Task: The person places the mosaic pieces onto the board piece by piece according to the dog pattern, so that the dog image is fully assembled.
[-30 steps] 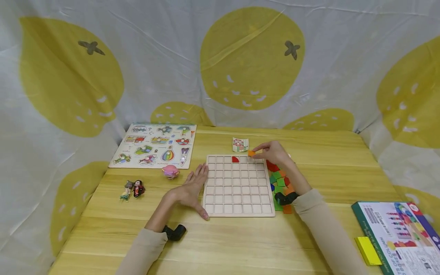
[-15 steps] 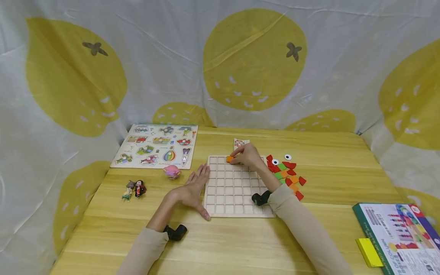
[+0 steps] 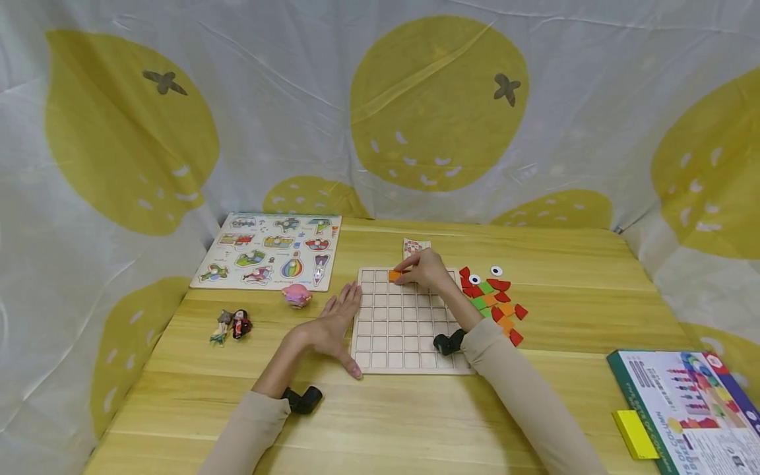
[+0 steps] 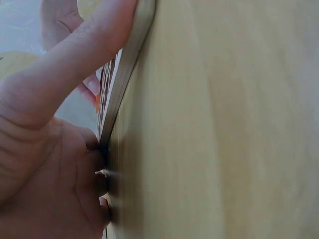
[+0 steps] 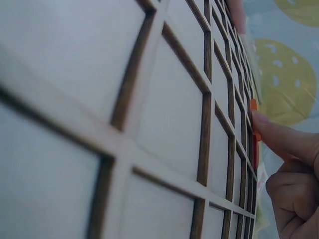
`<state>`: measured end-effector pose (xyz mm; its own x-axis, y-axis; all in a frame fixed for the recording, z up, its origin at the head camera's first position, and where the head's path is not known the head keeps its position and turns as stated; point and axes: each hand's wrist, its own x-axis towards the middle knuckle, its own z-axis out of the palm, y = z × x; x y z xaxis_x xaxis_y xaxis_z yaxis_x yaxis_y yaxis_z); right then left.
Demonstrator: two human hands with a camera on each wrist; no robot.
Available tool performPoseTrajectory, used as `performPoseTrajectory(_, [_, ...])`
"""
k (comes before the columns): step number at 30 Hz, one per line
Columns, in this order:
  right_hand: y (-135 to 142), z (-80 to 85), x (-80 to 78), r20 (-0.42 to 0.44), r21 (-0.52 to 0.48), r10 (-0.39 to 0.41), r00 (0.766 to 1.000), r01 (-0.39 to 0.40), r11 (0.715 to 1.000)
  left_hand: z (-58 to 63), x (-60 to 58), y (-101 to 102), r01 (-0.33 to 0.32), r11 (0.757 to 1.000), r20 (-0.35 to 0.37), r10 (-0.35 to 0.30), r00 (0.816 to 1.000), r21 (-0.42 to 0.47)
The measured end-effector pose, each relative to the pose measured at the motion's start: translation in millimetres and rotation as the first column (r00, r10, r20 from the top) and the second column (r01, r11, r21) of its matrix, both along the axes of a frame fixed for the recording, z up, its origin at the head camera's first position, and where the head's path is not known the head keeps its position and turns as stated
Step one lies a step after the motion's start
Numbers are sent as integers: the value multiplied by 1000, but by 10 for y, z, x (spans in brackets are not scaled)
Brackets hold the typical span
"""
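A wooden grid board (image 3: 394, 324) lies mid-table. My left hand (image 3: 326, 333) rests along its left side with fingers spread, thumb at the near left corner. In the left wrist view, the thumb lies against the board's edge (image 4: 122, 84). At the far row, my right hand (image 3: 429, 272) pinches an orange square tile (image 3: 394, 276) at a cell left of the middle. The right wrist view shows a fingertip on the orange tile (image 5: 253, 104), beside a red tile (image 5: 256, 152) in the grid. My right hand hides that red tile in the head view.
Loose red, green and orange tiles (image 3: 488, 300) and two eye discs (image 3: 496, 271) lie right of the board. Behind it is a pattern card (image 3: 413, 246). A peg puzzle (image 3: 267, 254), pink toy (image 3: 296, 296) and two figurines (image 3: 231, 326) sit left; a box (image 3: 691, 409) is near right.
My right hand has moved left with the orange tile, from the board's far right side to a far-row cell, uncovering the loose tiles. My left hand has stayed in place.
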<state>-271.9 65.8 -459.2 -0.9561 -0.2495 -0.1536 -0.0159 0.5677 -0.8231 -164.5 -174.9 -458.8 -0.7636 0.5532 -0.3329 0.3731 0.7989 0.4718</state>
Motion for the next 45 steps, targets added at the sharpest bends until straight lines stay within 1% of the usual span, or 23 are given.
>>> performPoseTrajectory(5, [29, -30, -14, -27, -12, -2, 1000, 2, 1000, 4, -7, 11, -1, 1000, 1, 1, 1000, -6])
performPoseTrajectory(9, [65, -17, -16, 2, -43, 38, 999, -38, 998, 16, -7, 14, -6, 1000, 9, 6, 1000, -13])
performPoseTrajectory(11, [140, 23, -17, 21, -56, 50, 999, -49, 997, 21, -4, 15, -7, 1000, 14, 7, 1000, -9])
performPoseTrajectory(13, [290, 84, -25, 30, -65, 37, 999, -35, 997, 21, -2, 13, -7, 1000, 16, 7, 1000, -9])
performPoseTrajectory(16, [655, 182, -32, 20, -25, -26, 999, 27, 999, 13, 4, 7, -2, 1000, 12, 2, 1000, -9])
performPoseTrajectory(19, [1067, 202, -27, 23, 32, -129, 991, 129, 991, 2, 6, 2, -4, 1000, 16, 5, 1000, -18])
performPoseTrajectory(22, [1361, 152, -5, 81, 60, -212, 974, 208, 976, 4, 8, -5, -13, 1000, 23, 13, 1000, -20])
performPoseTrajectory(24, [1454, 93, 2, 148, 32, -237, 960, 234, 972, 12, 9, -11, -16, 1000, 20, 16, 1000, -10])
performPoseTrajectory(27, [1484, 11, 0, 223, -22, -249, 943, 260, 965, 11, 3, -13, -11, 1000, 3, 11, 1000, -7])
performPoseTrajectory(29, [1479, -28, -7, 243, -53, -268, 932, 288, 956, 4, -2, -6, -1, 1000, -7, 1, 1000, -5])
performPoseTrajectory(33, [1464, -53, -28, 220, -52, -286, 933, 304, 951, 3, -3, 6, 12, 1000, -6, -12, 1000, -1])
performPoseTrajectory(38, [1455, -19, -37, 198, -46, -270, 942, 284, 958, 23, -5, 14, 11, 1000, -6, -11, 1000, -10])
performPoseTrajectory(43, [1424, -51, -80, 220, -34, -275, 936, 289, 957, 22, 2, 20, 3, 1000, -3, -3, 1000, -10])
performPoseTrajectory(45, [1428, -62, -98, 237, -37, -264, 935, 280, 959, 19, 4, 24, 0, 1000, 0, 0, 1000, -11])
